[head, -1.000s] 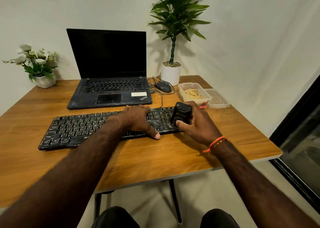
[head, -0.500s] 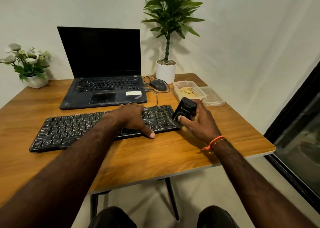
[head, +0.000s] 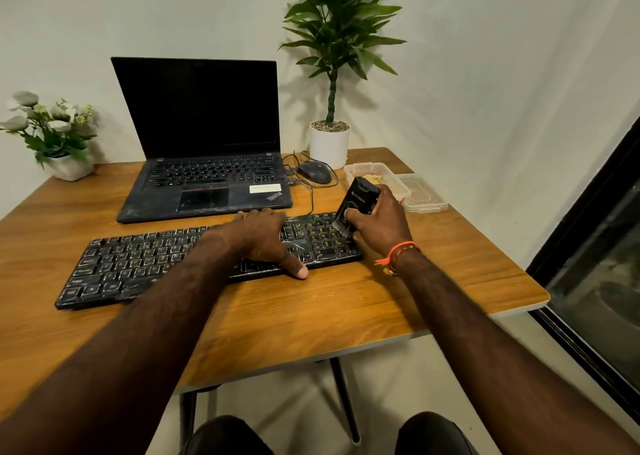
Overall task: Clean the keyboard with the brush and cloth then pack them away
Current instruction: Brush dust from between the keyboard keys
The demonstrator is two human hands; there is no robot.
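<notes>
Head view. The dusty black full-size keyboard (head: 194, 257) lies across the wooden table (head: 311, 316), with bare wood between it and the near edge; its right end is near the table's right edge. The right hand (head: 379, 220), fingers curled round the black block-shaped brush (head: 356, 201), holds its bristles on the keyboard's right-hand keys. The left hand (head: 266, 238) rests flat, fingers straight, on the keys beside it. Behind, a clear plastic container (head: 375, 177) holds a yellowish cloth (head: 374, 178); its clear lid (head: 424, 196) lies just beside it. Compared with half a second earlier, the brush stands more upright and sits slightly farther back on the keys.
</notes>
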